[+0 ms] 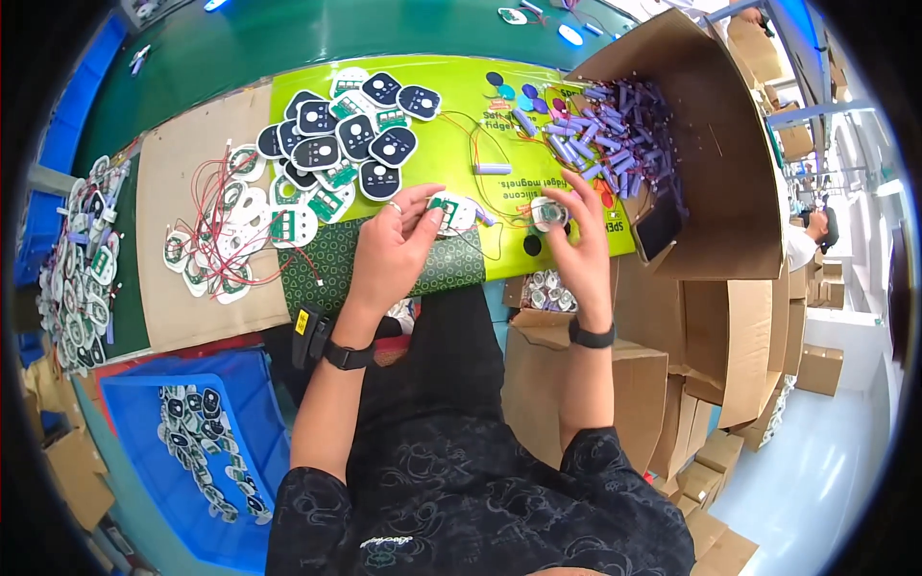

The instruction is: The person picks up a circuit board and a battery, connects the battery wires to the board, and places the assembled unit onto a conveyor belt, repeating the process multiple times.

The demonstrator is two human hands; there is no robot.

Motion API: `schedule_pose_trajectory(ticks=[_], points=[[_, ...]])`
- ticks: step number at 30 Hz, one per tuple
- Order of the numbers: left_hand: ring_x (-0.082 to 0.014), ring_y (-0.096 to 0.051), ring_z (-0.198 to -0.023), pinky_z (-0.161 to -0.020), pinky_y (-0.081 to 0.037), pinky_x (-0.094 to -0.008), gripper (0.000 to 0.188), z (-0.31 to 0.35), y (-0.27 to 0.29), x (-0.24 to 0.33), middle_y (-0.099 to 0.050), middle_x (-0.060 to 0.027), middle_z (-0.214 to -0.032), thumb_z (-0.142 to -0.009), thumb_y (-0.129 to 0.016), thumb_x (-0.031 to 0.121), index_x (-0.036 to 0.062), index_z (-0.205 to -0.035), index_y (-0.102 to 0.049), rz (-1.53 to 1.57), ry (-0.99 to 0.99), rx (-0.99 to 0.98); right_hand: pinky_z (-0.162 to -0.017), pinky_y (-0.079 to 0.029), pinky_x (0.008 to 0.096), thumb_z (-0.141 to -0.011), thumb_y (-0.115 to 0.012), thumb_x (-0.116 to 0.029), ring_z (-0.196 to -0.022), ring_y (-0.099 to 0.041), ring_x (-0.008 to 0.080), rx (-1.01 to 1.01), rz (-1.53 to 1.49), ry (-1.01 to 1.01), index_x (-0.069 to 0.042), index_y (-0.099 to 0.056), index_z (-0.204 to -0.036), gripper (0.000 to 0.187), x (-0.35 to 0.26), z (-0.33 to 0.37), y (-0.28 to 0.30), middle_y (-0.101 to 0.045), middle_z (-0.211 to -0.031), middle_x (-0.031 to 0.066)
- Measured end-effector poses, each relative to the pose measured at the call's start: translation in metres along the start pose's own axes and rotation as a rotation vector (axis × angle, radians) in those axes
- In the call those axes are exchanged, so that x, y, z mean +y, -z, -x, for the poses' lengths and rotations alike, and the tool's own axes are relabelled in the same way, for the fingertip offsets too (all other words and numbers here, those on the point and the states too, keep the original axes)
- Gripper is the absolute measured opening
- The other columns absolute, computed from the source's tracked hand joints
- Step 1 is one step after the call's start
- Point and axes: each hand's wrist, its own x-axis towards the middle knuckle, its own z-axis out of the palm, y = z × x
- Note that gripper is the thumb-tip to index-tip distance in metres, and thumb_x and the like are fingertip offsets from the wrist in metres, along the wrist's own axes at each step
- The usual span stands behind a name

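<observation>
Pinched in my left hand [396,248] is a small white panel with a green circuit board [453,213], held just above the near edge of the bench. A small purple cylindrical cell [484,216] shows close beside the panel's right end; I cannot tell whether it is joined to it. My right hand [582,242] closes thumb and fingers around a round whitish, clear-looking part [548,213]. Farther back, a single purple cell [493,169] with thin wires lies on the yellow-green mat [451,149].
Black-faced panels [355,137] are heaped at the back left, beside white rings with red wires [230,226] on cardboard. A tipped carton [715,144] spills many purple cells [615,134] at right. A blue bin [259,413] holding panels stands below left; cartons [586,384] stand below right.
</observation>
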Motion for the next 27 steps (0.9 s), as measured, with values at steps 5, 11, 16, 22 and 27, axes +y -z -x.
schedule_pose_trajectory(ticks=[5,11,16,22,27], points=[[-0.0102,-0.066,-0.098,-0.084,-0.053,-0.0237,0.031,0.0,0.0,0.0,-0.07,-0.0106,-0.111,-0.1,-0.059,0.006,-0.0025,-0.129,-0.058,0.015,-0.004,0.013,-0.096,-0.045,0.0452,-0.085,-0.071,-0.018,-0.109,-0.055,0.0349,0.045,0.122,-0.04,-0.001,-0.07,-0.096,0.02,-0.031,-0.054,-0.049,-0.058,-0.111,0.0179],[-0.0103,-0.066,-0.098,-0.083,-0.053,-0.0238,0.03,0.0,-0.001,-0.005,-0.071,-0.0122,-0.111,-0.099,-0.06,0.006,-0.0026,-0.128,-0.06,0.044,-0.027,0.036,-0.094,-0.044,0.0469,-0.084,-0.073,-0.044,-0.104,-0.056,0.0361,0.085,0.385,-0.165,-0.002,-0.074,-0.084,0.042,-0.035,-0.084,-0.083,-0.058,-0.105,0.0194],[-0.0119,-0.067,-0.1,-0.084,-0.054,-0.0247,0.03,0.0,0.001,-0.005,-0.071,-0.0132,-0.111,-0.099,-0.061,0.006,-0.0014,-0.128,-0.061,0.047,-0.023,0.035,-0.092,-0.044,0.049,-0.084,-0.072,-0.045,-0.104,-0.057,0.0369,0.101,0.485,-0.174,-0.003,-0.075,-0.084,0.042,-0.032,-0.092,-0.094,-0.062,-0.104,0.0204],[-0.0096,-0.064,-0.102,-0.087,-0.052,-0.0231,0.031,0.001,0.003,-0.003,-0.069,-0.0094,-0.113,-0.099,-0.059,0.007,-0.0015,-0.129,-0.059,-0.001,-0.023,0.023,-0.088,-0.045,0.0493,-0.081,-0.076,-0.031,-0.106,-0.059,0.0349,0.052,0.151,-0.294,-0.006,-0.074,-0.085,0.025,-0.022,-0.106,-0.095,-0.063,-0.108,0.016],[-0.0099,-0.064,-0.102,-0.086,-0.053,-0.0238,0.031,0.001,0.001,0.003,-0.069,-0.01,-0.113,-0.1,-0.059,0.007,-0.0014,-0.129,-0.059,0.006,0.001,0.021,-0.093,-0.045,0.0428,-0.082,-0.078,-0.023,-0.109,-0.057,0.0329,0.2,0.114,-0.126,-0.008,-0.074,-0.087,0.016,-0.03,-0.093,-0.077,-0.063,-0.109,0.0139]])
